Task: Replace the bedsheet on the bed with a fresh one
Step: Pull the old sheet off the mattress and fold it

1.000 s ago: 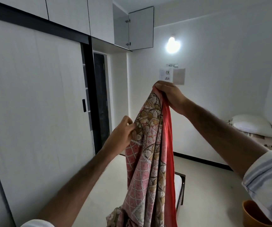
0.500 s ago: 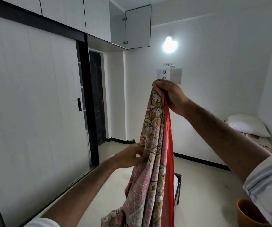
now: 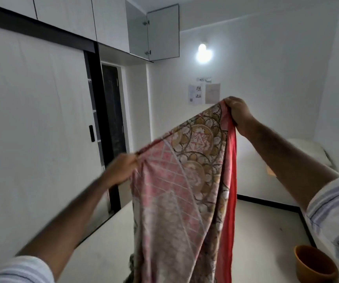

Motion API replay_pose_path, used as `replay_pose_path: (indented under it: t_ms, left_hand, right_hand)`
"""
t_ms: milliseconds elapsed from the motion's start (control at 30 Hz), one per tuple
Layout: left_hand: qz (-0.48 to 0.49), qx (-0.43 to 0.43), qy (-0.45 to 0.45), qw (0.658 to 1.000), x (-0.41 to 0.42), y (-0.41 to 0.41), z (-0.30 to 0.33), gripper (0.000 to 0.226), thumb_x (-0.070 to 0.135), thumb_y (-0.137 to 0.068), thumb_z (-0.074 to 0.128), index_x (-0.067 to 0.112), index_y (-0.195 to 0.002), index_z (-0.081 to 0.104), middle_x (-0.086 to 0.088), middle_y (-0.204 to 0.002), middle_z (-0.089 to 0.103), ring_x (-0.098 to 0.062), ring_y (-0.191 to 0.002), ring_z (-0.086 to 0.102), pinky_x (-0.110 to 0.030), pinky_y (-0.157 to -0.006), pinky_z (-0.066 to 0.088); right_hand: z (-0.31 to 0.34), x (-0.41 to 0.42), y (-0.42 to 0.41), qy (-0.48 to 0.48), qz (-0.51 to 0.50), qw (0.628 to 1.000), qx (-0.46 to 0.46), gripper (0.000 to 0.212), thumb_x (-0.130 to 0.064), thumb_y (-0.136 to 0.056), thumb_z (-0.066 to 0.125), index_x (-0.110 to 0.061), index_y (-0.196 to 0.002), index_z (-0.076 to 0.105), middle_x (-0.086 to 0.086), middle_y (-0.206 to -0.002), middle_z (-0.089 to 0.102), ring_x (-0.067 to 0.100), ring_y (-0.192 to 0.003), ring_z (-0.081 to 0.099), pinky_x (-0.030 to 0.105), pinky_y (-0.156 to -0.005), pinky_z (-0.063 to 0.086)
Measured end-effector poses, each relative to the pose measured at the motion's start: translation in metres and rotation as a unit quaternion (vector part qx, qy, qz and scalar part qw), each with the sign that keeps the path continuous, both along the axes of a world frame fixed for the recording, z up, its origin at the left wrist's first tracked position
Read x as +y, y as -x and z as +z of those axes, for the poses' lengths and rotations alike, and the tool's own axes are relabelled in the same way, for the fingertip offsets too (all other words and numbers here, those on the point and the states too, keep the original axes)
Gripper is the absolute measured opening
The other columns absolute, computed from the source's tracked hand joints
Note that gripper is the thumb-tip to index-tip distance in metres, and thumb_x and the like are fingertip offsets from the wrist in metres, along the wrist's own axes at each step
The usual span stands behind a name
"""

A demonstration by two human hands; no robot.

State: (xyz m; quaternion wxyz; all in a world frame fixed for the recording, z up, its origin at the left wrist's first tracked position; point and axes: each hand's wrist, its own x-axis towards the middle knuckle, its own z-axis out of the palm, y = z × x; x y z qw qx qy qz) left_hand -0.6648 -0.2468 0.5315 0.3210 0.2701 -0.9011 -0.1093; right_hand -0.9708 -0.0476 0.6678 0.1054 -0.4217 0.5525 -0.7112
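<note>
Head view: right hand (image 3: 238, 113), raised, grips the upper corner of the bedsheet (image 3: 187, 190) with curled fingers. Left hand (image 3: 121, 169), lower and blurred, pinches the sheet's top edge. The edge is stretched between both hands, sloping down toward the left. The patterned pink, tan and red sheet hangs in mid-air from that edge and runs out of the picture's lower border. An orange bucket (image 3: 315, 266) stands on the floor at lower right. A lit bulb (image 3: 203, 54) glows on the far wall above taped papers (image 3: 204, 94).
</note>
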Motion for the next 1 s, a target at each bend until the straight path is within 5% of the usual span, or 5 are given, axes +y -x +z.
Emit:
replay_pose_path:
  t_ms: [133,300,433,633,1000]
  left_hand:
    - [0.033,0.164,0.164,0.972,0.01,-0.029,0.121,0.027,0.022,-0.103,0.053,0.003,-0.103,0.073,-0.01,-0.094,0.072,-0.023,-0.083,0.066,-0.029,-0.073,0.046]
    - [-0.078,0.093,0.039,0.992,0.039,-0.053,0.118,0.021,0.028,-0.099,0.063,0.018,-0.083,0.071,0.023,-0.074,0.066,0.008,-0.068,0.057,-0.019,-0.068,0.05]
    - [-0.078,-0.057,-0.081,0.992,0.036,-0.069,0.026,0.075,0.083,-0.077,0.058,0.013,-0.098,0.072,0.024,-0.086,0.069,0.006,-0.079,0.064,-0.026,-0.079,0.054]
    - [-0.1,0.051,-0.132,0.985,0.065,-0.086,-0.01,0.054,0.054,-0.095,0.06,0.012,-0.127,0.07,0.005,-0.131,0.067,-0.014,-0.116,0.067,-0.029,-0.099,0.053]
    - [-0.022,-0.018,-0.153,0.988,0.096,-0.048,-0.11,0.039,0.047,-0.101,0.041,0.032,-0.066,0.038,0.014,-0.058,0.029,-0.002,-0.058,0.026,-0.032,-0.058,0.025]
  right_hand:
    - [0.029,-0.033,0.011,0.049,-0.06,0.997,-0.014,0.031,-0.015,-0.102,0.04,-0.02,-0.082,0.063,0.002,-0.086,0.066,0.023,-0.088,0.066,0.031,-0.076,0.056]
    - [0.083,-0.066,0.004,0.082,-0.108,0.991,0.013,0.03,-0.012,-0.092,0.039,-0.021,-0.076,0.063,-0.001,-0.08,0.064,0.025,-0.09,0.063,0.032,-0.078,0.053]
    - [0.062,-0.095,-0.021,0.03,-0.078,0.993,0.084,0.033,-0.002,-0.089,0.038,-0.021,-0.077,0.061,-0.002,-0.076,0.061,0.022,-0.084,0.059,0.028,-0.07,0.047]
    - [0.036,-0.13,-0.038,0.019,-0.041,0.993,0.113,0.029,-0.004,-0.094,0.037,-0.012,-0.088,0.064,0.005,-0.09,0.063,0.022,-0.092,0.058,0.027,-0.078,0.042]
    - [0.025,-0.173,-0.061,0.021,0.062,0.99,0.126,0.029,-0.013,-0.101,0.032,-0.013,-0.093,0.059,0.0,-0.084,0.06,0.013,-0.079,0.058,0.024,-0.062,0.041]
